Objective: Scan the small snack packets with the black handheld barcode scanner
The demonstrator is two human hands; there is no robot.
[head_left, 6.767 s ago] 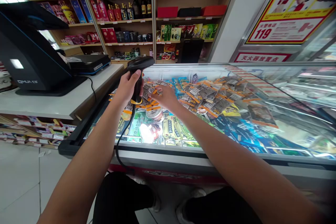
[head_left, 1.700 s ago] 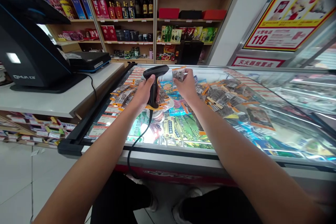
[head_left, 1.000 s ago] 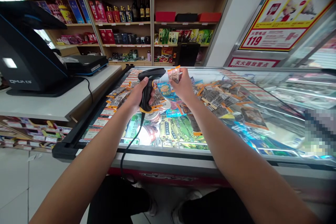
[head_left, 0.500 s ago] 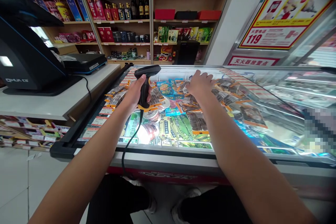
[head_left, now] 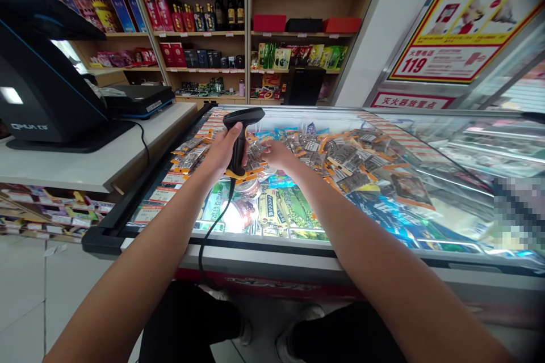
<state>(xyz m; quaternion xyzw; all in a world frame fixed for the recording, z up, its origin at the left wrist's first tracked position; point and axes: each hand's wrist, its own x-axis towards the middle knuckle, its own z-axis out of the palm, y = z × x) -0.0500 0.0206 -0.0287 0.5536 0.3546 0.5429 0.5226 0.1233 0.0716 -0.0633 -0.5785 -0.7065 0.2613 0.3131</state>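
My left hand (head_left: 227, 150) is wrapped round the grip of a black barcode scanner (head_left: 244, 119), held above the glass top of a chest freezer. Its black cable hangs down past the freezer's front edge. Just right of the scanner, my right hand (head_left: 277, 154) has its fingers curled at the edge of a clear snack packet (head_left: 255, 152) with orange trim. Part of that packet is hidden by the scanner. Similar packets (head_left: 347, 153) lie in a loose pile to the right, and more packets (head_left: 191, 156) lie left of the scanner.
Ice-cream packs (head_left: 272, 207) show through the glass of the freezer (head_left: 272, 258). At left stands a counter (head_left: 85, 167) with a black till (head_left: 46, 79) and a flat black device (head_left: 138, 99). Stocked shelves (head_left: 204, 34) rise behind the freezer, and a poster (head_left: 447, 39) hangs at right.
My right hand has moved left from the packet pile to beside the scanner, uncovering packets in the middle. My left hand and the scanner have shifted slightly right.
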